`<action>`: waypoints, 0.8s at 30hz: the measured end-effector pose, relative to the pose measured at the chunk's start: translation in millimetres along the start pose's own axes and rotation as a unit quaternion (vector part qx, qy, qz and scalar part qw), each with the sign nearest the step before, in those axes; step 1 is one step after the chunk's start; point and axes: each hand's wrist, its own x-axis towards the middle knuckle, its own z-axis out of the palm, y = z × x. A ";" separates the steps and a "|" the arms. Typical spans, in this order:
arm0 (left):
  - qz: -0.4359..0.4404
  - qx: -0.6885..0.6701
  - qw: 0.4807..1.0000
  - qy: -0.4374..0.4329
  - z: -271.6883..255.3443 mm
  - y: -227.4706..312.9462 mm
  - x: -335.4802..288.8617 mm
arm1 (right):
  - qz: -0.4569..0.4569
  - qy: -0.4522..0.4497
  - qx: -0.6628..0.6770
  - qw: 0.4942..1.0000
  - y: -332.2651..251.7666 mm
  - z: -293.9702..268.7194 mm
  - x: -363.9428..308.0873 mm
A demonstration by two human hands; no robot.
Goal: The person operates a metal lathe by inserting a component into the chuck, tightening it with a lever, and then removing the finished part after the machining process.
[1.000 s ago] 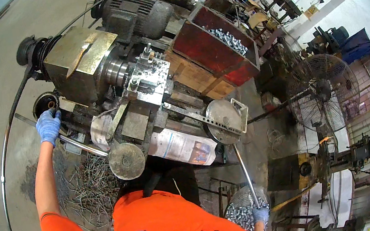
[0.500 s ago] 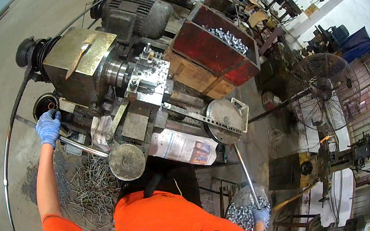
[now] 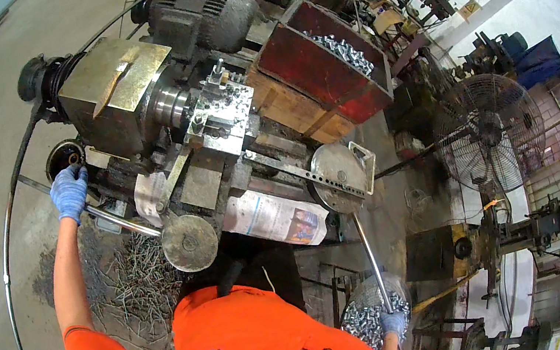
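My left hand [image 3: 70,193], in a blue knit glove, reaches to a round dark cup-shaped part [image 3: 65,157] at the left of a greasy lathe-like machine [image 3: 109,100]. Its fingertips are bent together at a small brownish ring-like piece inside the rim; what they pinch is too small to make out. Far to the right, my right hand [image 3: 394,323], also gloved, is closed round the lower end of a long shiny metal lever [image 3: 370,256]. That lever slants down from a round metal disc [image 3: 337,174]. Beneath this hand stands a basket [image 3: 365,295] full of small shiny metal parts.
A red metal bin [image 3: 321,66] with similar parts sits behind the machine, near a grey motor [image 3: 202,20]. Thin metal scraps [image 3: 138,286] are heaped on the floor at left. A large fan [image 3: 488,131] stands at right. A black hose [image 3: 10,222] hangs at far left.
The view has shifted slightly. My left hand stays at the cup-shaped part, a touch farther left in the picture. My right hand remains on the lever, which has barely moved.
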 end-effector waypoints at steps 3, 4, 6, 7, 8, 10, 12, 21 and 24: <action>-0.010 0.000 1.000 -0.012 -2.9 2.4 0.3 | -0.003 -0.003 0.014 1.000 6.1 6.8 3.9; -0.016 0.002 1.000 -0.014 -4.3 3.4 0.3 | -0.008 -0.002 0.011 1.000 7.6 8.4 4.9; -0.020 0.003 1.000 -0.018 -6.7 5.0 0.0 | -0.014 -0.003 0.015 1.000 10.7 10.6 5.8; -0.026 0.005 0.999 -0.023 -7.5 5.6 -0.2 | -0.015 -0.004 0.022 1.000 12.4 11.3 5.8; -0.021 0.000 1.000 -0.021 -8.1 5.9 -0.2 | -0.011 -0.004 0.027 1.000 13.0 12.1 6.1; -0.017 -0.009 1.000 -0.023 -8.4 5.6 -0.6 | -0.013 0.003 0.036 0.999 14.6 14.2 5.4; -0.019 -0.011 0.999 -0.032 -7.6 4.8 -0.5 | -0.019 0.025 0.035 0.999 16.4 16.5 4.0; -0.019 0.002 1.000 -0.024 -4.2 2.8 0.8 | 0.001 0.040 0.005 0.999 8.5 12.0 -3.1; -0.032 0.013 0.999 -0.040 -3.4 2.0 0.7 | -0.029 0.025 0.042 0.998 1.2 2.7 -11.6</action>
